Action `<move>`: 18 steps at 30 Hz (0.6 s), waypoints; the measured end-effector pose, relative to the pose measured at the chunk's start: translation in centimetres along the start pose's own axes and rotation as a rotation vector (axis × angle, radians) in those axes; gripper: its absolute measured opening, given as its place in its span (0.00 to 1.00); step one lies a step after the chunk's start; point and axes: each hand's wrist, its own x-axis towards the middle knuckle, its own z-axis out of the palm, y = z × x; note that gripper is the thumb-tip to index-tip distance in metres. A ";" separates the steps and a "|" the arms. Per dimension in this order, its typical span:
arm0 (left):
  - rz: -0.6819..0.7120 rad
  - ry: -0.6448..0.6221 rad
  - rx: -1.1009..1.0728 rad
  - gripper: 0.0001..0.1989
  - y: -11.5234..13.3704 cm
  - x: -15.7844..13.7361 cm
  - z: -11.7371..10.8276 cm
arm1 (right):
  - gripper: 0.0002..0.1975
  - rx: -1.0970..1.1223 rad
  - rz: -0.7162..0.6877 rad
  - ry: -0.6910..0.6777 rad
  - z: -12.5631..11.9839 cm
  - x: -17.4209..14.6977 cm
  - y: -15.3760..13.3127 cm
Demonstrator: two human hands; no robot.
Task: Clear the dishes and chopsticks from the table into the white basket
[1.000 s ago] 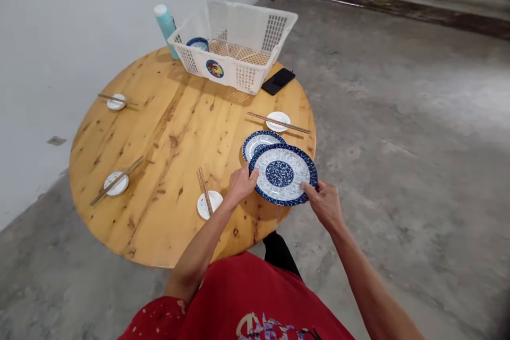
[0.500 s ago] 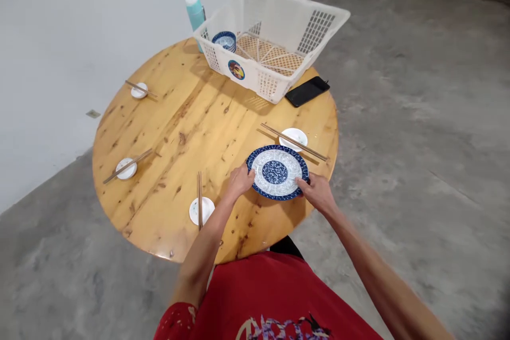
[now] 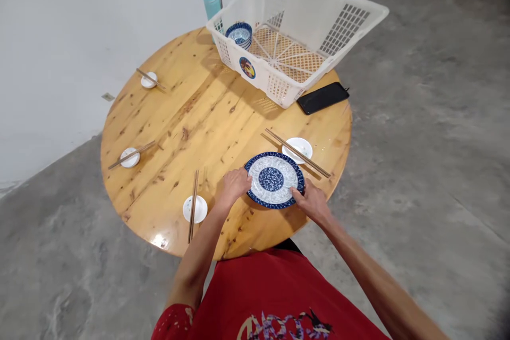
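A round blue-and-white plate (image 3: 271,179) is held level over the near right part of the wooden table (image 3: 175,117). My left hand (image 3: 236,186) grips its left rim, thumb on top. On the opposite rim, my right hand (image 3: 313,199) is closed the same way; the fingers under the plate are hidden. Just beyond the plate lies a small white dish (image 3: 302,146) with a pair of chopsticks (image 3: 314,164) across it. Left of my left forearm sits another white dish (image 3: 201,209), also with chopsticks (image 3: 193,210) on top.
At the back stands a white plastic basket (image 3: 258,82) with stacked blue-and-white bowls (image 3: 240,36) inside. A turquoise bottle (image 3: 211,0) is behind it, and a black phone (image 3: 323,98) lies to its right. Two more dishes (image 3: 135,161) with chopsticks line the left edge.
The view has shifted, so the basket and phone appear farther right. Both hands still hold the plate, which sits slightly nearer my body and farther from the right-hand dish.
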 end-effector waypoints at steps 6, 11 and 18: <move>-0.048 0.025 0.019 0.19 0.1 -0.6 0.7 | 0.22 -0.031 -0.042 -0.019 0.9 0.0 0.0; -0.050 0.045 0.034 0.19 -0.1 -0.5 1.0 | 0.22 -0.124 -0.046 -0.019 1.3 -0.1 -0.4; -0.047 0.116 -0.059 0.21 -1.4 -0.6 2.4 | 0.22 -0.020 -0.063 -0.066 1.0 0.3 -0.9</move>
